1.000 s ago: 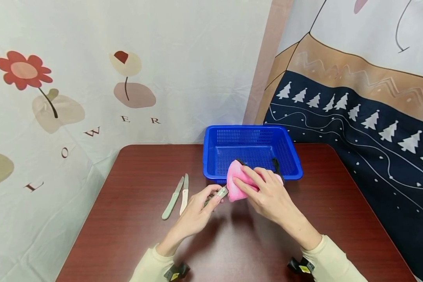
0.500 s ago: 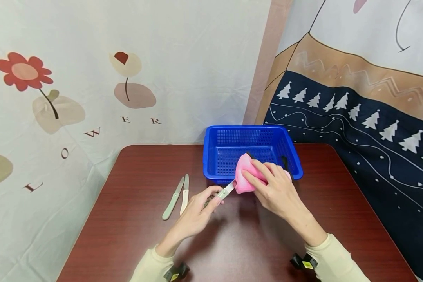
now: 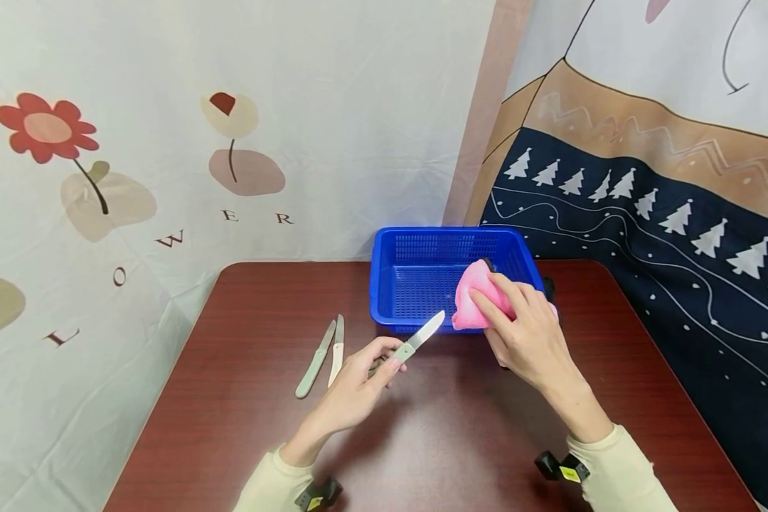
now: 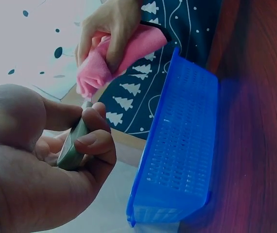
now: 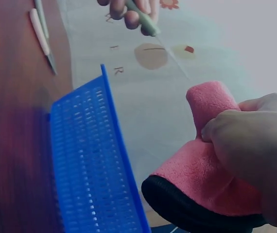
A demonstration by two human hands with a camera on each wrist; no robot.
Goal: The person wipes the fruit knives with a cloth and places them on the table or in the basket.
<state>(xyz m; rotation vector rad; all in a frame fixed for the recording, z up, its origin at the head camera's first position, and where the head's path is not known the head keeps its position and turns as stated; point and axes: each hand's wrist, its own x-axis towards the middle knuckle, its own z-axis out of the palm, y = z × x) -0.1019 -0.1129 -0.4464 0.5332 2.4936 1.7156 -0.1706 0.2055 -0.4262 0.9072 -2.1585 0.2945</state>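
- Wiping looks unfinished: the green knife (image 3: 310, 374) and white knife (image 3: 336, 359), left of the blue basket (image 3: 412, 288), may be done.
- Curled round its handle (image 3: 404, 352), your left hand (image 3: 356, 384) holds the third knife (image 3: 417, 340) before the basket, blade (image 3: 428, 329) bright.
- Your right hand (image 3: 530, 338) pinches the pink cloth (image 3: 465, 302) by the basket's near edge.

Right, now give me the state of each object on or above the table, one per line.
Pink cloth: creased, held in the right hand
Held green-handled knife: gripped in the left hand, blade bare, apart from the pink cloth
Blue basket: upright, open-topped
Other green-handled knife: lying down, blade bare
White-handled knife: lying down, blade bare
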